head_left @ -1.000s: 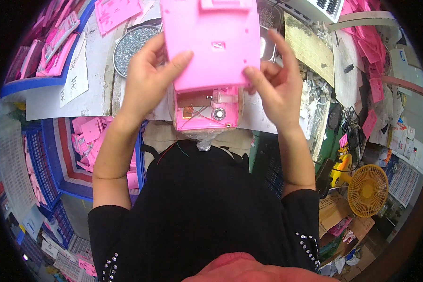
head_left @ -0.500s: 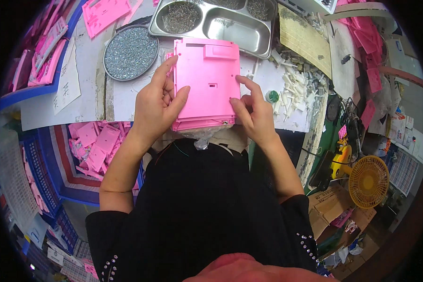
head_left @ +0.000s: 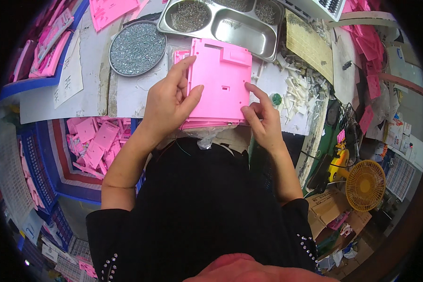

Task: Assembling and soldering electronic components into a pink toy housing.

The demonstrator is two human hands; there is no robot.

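Note:
A flat pink plastic panel (head_left: 218,96) with a raised block at its top right and a small slot in the middle lies in front of me. My left hand (head_left: 171,96) grips its left edge, thumb on the face and index finger near the upper left corner. On the opposite edge, my right hand (head_left: 264,113) holds it between thumb and bent fingers. Beneath the panel, more pink plastic shows at the upper left and along the bottom edge. Below that, a clear plastic bag (head_left: 206,141) hangs at the table's front.
A round dish of small metal screws (head_left: 137,49) stands left of a steel compartment tray (head_left: 244,33) with springs. White plastic pieces (head_left: 298,91) and a green round item (head_left: 276,99) lie to the right. Pink parts (head_left: 98,141) fill a blue-rimmed bin; a yellow fan (head_left: 365,185) stands right.
The panel has shifted to the right with both hands on it, relative to the pink part beneath, which now shows more at the left. The view has also moved slightly.

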